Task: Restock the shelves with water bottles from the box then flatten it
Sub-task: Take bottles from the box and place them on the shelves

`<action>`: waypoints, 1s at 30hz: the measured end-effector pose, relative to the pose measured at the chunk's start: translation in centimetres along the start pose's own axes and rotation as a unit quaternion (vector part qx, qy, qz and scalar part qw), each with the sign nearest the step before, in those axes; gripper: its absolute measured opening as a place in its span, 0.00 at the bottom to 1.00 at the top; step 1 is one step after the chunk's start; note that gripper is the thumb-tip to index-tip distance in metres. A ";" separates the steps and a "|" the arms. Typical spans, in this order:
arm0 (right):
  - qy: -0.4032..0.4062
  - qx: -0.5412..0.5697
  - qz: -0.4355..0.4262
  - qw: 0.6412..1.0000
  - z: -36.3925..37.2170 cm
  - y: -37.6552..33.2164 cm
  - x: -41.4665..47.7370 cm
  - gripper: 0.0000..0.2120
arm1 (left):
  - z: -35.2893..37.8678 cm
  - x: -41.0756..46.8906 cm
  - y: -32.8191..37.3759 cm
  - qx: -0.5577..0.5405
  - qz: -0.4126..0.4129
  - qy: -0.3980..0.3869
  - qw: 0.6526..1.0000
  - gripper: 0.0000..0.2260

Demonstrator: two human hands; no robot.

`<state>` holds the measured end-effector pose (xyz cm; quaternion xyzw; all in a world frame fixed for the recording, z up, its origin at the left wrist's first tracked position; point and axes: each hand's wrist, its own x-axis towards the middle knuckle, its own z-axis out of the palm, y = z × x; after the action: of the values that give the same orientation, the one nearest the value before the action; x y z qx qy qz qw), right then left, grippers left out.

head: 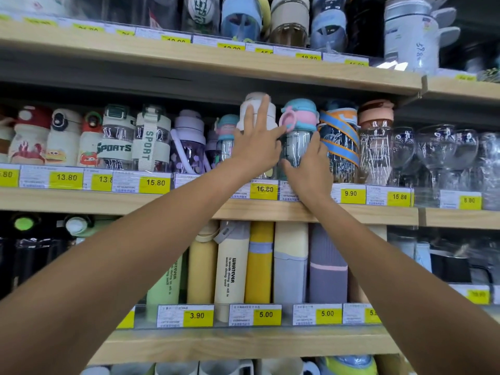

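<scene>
Both arms reach up to the middle shelf (211, 207). My left hand (257, 147) lies with straight fingers against a white-capped bottle (255, 106). Its fingertips reach the cap and the pink ring of the neighbouring bottle. My right hand (311, 169) curls round the lower body of a clear bottle with a blue and pink lid (299, 123), which stands upright on the shelf. The box is not in view.
The middle shelf is packed: a dark blue-and-orange strapped bottle (339, 142) and a peach-lidded one (376, 136) to the right, glass goblets (438, 150) beyond, sports bottles (116, 136) to the left. Tall pastel flasks (232, 266) fill the shelf below. Yellow price tags line the shelf edges.
</scene>
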<state>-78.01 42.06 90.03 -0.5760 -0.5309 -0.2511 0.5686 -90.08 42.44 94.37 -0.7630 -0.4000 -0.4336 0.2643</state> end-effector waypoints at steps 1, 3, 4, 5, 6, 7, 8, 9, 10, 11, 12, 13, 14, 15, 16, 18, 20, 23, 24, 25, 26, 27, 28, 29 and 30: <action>0.000 -0.001 -0.002 1.000 0.0 0.0 0.0 0.42 | 0.2 -0.1 -0.2 -0.011 0.004 0.006 1.000 0.22; 0.001 0.001 -0.004 1.000 0.0 0.1 -0.1 0.43 | 0.5 -0.6 -0.5 -0.050 0.009 0.030 0.998 0.27; 0.001 0.002 -0.004 1.000 0.0 0.1 -0.1 0.43 | 0.7 -0.9 -0.7 -0.072 0.007 0.045 0.996 0.30; 0.000 0.003 -0.005 1.000 0.0 0.1 -0.1 0.43 | 0.9 -1.3 -0.9 -0.096 -0.002 0.058 0.994 0.32; -0.002 0.004 -0.004 1.000 -0.1 0.1 -0.1 0.43 | 1.0 -1.7 -1.0 -0.125 -0.019 0.062 0.990 0.35; -0.003 0.005 -0.003 1.000 -0.1 0.1 -0.1 0.44 | 1.0 -2.0 -1.1 -0.158 -0.045 0.058 0.985 0.37; -0.004 0.006 -0.002 1.000 -0.1 0.1 -0.1 0.44 | 1.0 -2.4 -1.2 -0.193 -0.077 0.049 0.977 0.40; -0.005 0.007 -0.001 1.000 -0.1 0.1 -0.2 0.44 | 1.0 -2.6 -1.4 -0.226 -0.111 0.034 0.967 0.42; -0.005 0.006 0.001 1.000 -0.1 0.1 -0.2 0.43 | 0.9 -2.8 -1.7 -0.243 -0.140 0.016 0.960 0.43; -0.005 0.005 0.002 1.000 0.0 0.0 -0.2 0.43 | 0.7 -2.9 -1.9 -0.243 -0.155 -0.001 0.958 0.43; -0.005 0.003 0.002 1.000 0.0 0.1 -0.2 0.43 | 0.6 -3.0 -2.1 -0.233 -0.157 -0.014 0.960 0.42; -0.005 0.001 0.002 1.000 -0.1 0.0 -0.3 0.43 | 0.5 -3.1 -2.3 -0.225 -0.152 -0.021 0.962 0.41; -0.008 -0.002 0.003 1.000 -0.1 -0.1 -0.3 0.43 | 0.3 -3.1 -2.5 -0.223 -0.147 -0.023 0.963 0.41; -0.011 -0.004 0.004 1.000 -0.2 -0.1 -0.3 0.43 | 0.2 -3.0 -2.6 -0.224 -0.147 -0.026 0.963 0.41; -0.016 -0.006 0.006 1.000 -0.3 -0.2 -0.3 0.42 | 0.1 -2.9 -2.7 -0.225 -0.146 -0.029 0.963 0.41; -0.029 -0.006 0.010 1.000 -0.5 -0.2 -0.4 0.42 | 0.0 -2.7 -2.9 -0.223 -0.150 -0.042 0.962 0.42; -0.038 0.008 0.009 0.999 -0.8 -0.2 -0.5 0.40 | 0.0 -2.8 -2.9 -0.219 -0.158 -0.057 0.961 0.44; -0.022 0.036 -0.005 0.999 -1.2 -0.2 -1.1 0.32 | 0.0 -3.7 -2.4 -0.236 -0.174 -0.032 0.956 0.45; -0.014 0.042 -0.013 0.999 -1.4 -0.1 -1.3 0.28 | 0.1 -4.2 -2.0 -0.238 -0.170 0.003 0.956 0.43; -0.006 0.046 -0.024 0.999 -1.7 0.0 -1.6 0.25 | 0.2 -4.6 -1.6 -0.239 -0.163 0.043 0.956 0.41; -0.003 0.049 -0.031 0.998 -2.0 0.1 -2.0 0.21 | 0.2 -5.2 -1.0 -0.244 -0.152 0.083 0.954 0.38; 0.001 0.050 -0.039 0.998 -2.4 0.3 -2.5 0.19 | 0.3 -5.9 -0.3 -0.257 -0.145 0.116 0.948 0.35; 0.006 0.049 -0.042 0.998 -2.9 0.5 -3.2 0.18 | 0.5 -6.7 0.5 -0.276 -0.139 0.141 0.941 0.32; 0.013 0.047 -0.045 0.998 -3.4 0.7 -4.0 0.17 | 0.8 -7.6 1.3 -0.296 -0.133 0.158 0.933 0.29; 0.015 0.041 -0.045 0.998 -4.0 1.0 -4.8 0.17 | 1.2 -8.4 2.1 -0.314 -0.126 0.168 0.926 0.26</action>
<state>-77.31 36.99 86.26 -0.5239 -0.5578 -0.2630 0.5875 -90.30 38.97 86.28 -0.6661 -0.2859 -0.6887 0.0173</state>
